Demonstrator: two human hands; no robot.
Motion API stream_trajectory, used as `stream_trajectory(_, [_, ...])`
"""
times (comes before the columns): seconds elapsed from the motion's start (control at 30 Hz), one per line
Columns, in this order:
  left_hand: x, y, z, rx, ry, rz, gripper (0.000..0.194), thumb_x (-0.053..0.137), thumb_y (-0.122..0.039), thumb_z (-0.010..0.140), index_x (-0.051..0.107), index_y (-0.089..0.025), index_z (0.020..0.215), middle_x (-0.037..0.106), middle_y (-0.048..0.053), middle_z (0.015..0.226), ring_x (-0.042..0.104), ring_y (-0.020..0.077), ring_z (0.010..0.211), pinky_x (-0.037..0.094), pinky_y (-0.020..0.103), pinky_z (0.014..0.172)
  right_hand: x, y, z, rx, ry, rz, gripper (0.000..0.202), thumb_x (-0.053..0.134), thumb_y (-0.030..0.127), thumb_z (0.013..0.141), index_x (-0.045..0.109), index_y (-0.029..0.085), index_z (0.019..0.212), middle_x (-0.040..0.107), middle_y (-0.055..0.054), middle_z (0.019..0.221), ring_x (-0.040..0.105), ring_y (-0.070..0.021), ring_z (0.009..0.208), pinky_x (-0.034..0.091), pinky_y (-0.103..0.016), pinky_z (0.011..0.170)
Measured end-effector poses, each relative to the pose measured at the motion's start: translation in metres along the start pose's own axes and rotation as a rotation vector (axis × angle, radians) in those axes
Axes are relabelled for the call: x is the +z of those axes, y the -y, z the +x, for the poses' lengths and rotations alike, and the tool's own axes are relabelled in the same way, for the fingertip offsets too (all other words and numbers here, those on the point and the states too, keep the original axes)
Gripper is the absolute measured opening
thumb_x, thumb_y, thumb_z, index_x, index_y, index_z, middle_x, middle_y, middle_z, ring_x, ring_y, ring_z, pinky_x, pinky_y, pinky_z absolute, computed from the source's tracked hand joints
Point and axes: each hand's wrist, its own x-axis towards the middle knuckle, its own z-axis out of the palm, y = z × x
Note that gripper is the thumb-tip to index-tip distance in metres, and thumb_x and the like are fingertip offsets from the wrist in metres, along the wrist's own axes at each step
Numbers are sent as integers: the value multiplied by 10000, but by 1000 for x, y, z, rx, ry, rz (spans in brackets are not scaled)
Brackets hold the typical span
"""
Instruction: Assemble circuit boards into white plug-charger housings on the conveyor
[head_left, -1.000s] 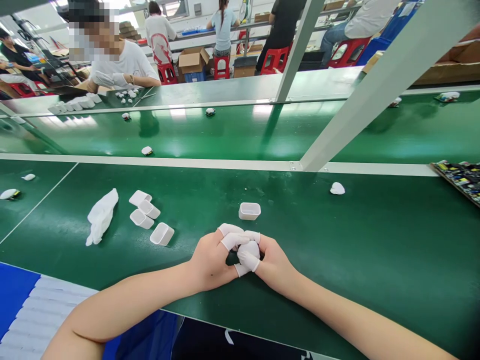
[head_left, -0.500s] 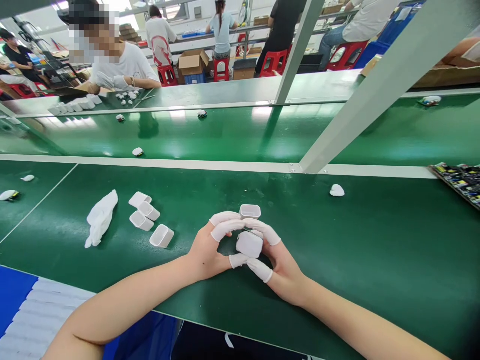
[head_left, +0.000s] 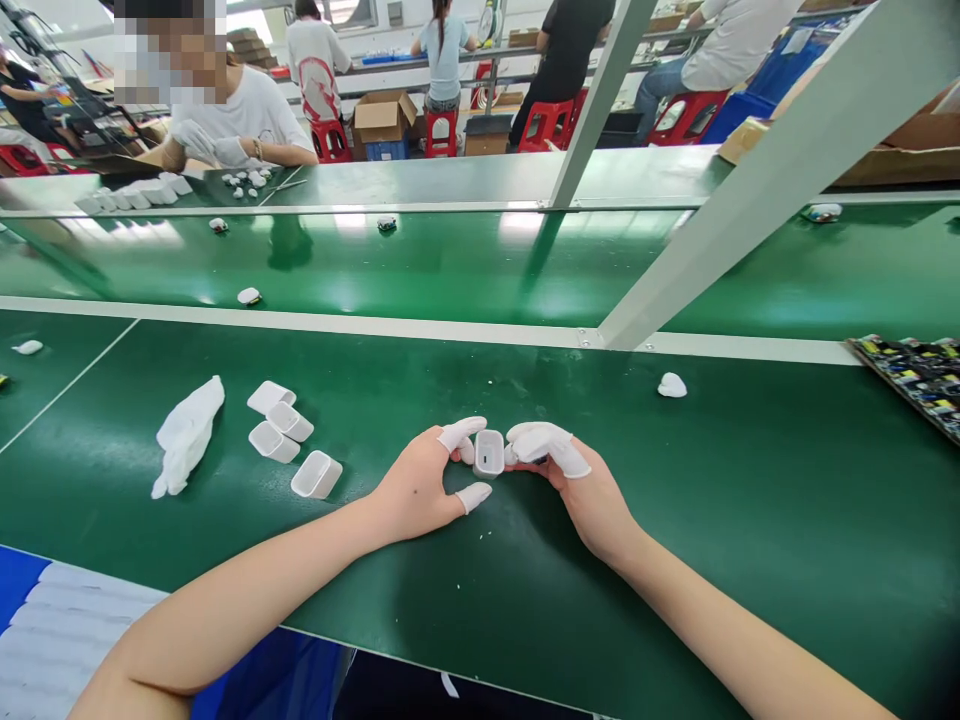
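Observation:
A small white open-topped plastic case (head_left: 489, 455) is between my two hands, its opening facing me and a small dark slot showing inside. My left hand (head_left: 431, 480) has its fingertips against the case's left side, the thumb low near its bottom edge. My right hand (head_left: 581, 490) is closed on a small white-faced module (head_left: 516, 453), mostly covered by the fingers, just right of the case. White finger cots cover fingertips on both hands. Several similar white cases (head_left: 316, 475) stand to the left, near a crumpled white bag (head_left: 189, 435).
A white piece (head_left: 672, 385) lies right of my hands, and a tray of circuit boards (head_left: 911, 375) at the right edge. Beyond the metal rail, a green belt (head_left: 450, 270) carries small modules. A slanted post (head_left: 712, 215) rises at right. A co-worker (head_left: 240, 110) sits opposite.
My hands have drawn apart from around the module, which stays in my right hand. The white case has come nearer and turned, with my left fingers now at it. Modules on the belt shifted left.

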Motion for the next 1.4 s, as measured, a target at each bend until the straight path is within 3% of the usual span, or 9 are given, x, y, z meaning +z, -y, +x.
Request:
stream_trajectory(0.1, [0,-3,1,-36,13,2,594,677,-259,730,473,-215,1287,576,-26,760,541,152,684,497,319,701,3,2,-4,38,91,-42,277,486,447,927,649,225,937,600,-23,913,554,-153,797,466,-295,804])
stream_trajectory(0.23, [-5,-8,2,-54,34,32,371,702,-283,699,604,-239,1055,554,-38,711,520,148,666,445,299,672,4,6,-5,64,9,-11,381,544,499,887,560,247,1173,561,12,760,472,-130,654,426,-275,675])
stream_trajectory(0.5, [-8,-13,-5,-64,13,92,383,732,-361,669,549,-208,968,589,39,982,538,209,898,455,335,781,12,16,-8,181,-26,211,392,521,562,873,642,202,971,425,27,652,347,-98,550,352,-257,547])
stream_trajectory(0.67, [-4,-10,-3,-190,130,279,398,705,-508,676,498,-195,810,565,-14,670,510,180,635,434,344,687,12,15,-10,235,42,240,332,605,512,838,638,220,994,492,31,653,402,-85,538,368,-236,539])
stream_trajectory(0.8, [0,-9,-8,-132,226,398,407,604,-529,771,437,-200,597,499,-28,522,453,148,527,410,328,666,11,10,-11,226,80,195,335,645,485,820,631,225,1031,579,16,708,503,-99,597,439,-239,599])
stream_trajectory(0.97, [0,-15,-14,-24,185,260,269,610,-420,747,494,-192,664,529,-45,551,432,111,494,400,292,639,8,9,-7,158,16,120,369,686,497,779,634,230,1028,628,6,768,583,-117,664,511,-258,704])
stream_trajectory(1.07, [-1,-16,-14,-23,154,186,155,612,-327,732,545,-194,775,516,-68,561,412,97,480,393,287,648,5,10,-7,99,47,29,360,688,509,770,643,239,1003,647,-2,763,607,-134,668,538,-275,706])
stream_trajectory(1.2, [-4,-13,-12,-81,164,111,395,684,-400,708,544,-232,1036,505,-94,588,447,106,519,389,284,662,1,10,-11,-58,51,-219,361,708,473,763,654,269,1056,684,-36,944,647,-195,867,549,-326,811])
stream_trajectory(1.4, [-5,-11,-10,-105,194,111,459,693,-497,718,535,-249,1069,543,-86,660,479,112,572,384,291,692,3,6,-17,-307,29,-518,554,708,377,792,498,347,1304,650,-26,979,607,-192,886,529,-371,843])
